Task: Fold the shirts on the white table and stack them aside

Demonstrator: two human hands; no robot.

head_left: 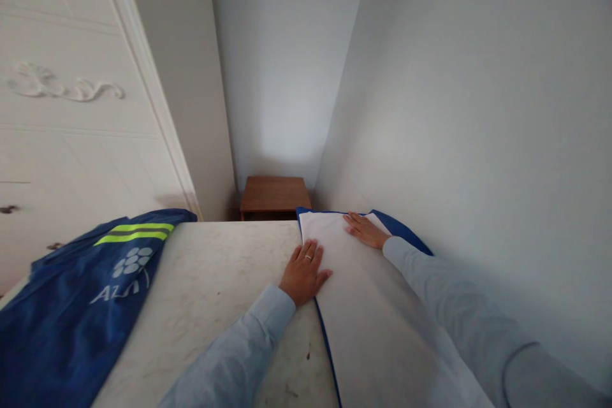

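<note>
A long piece of white cloth (368, 306) with blue cloth (401, 233) showing beneath its edges lies along the right side of the pale table (229, 280). My left hand (306, 271), with a ring on one finger, rests on the cloth's left edge, fingers stretched out. Near the cloth's far end, my right hand (366, 229) lies flat on the white side with fingers extended. Neither hand grips anything. Both arms wear light blue sleeves. Whether the white and blue cloth are one garment I cannot tell.
On the table's left lies a dark blue garment (76, 306) with yellow-green stripes and white lettering. A small brown wooden stand (276, 194) sits low beyond the far edge. A white wardrobe (71, 76) stands left; a grey wall (478, 108) borders the right.
</note>
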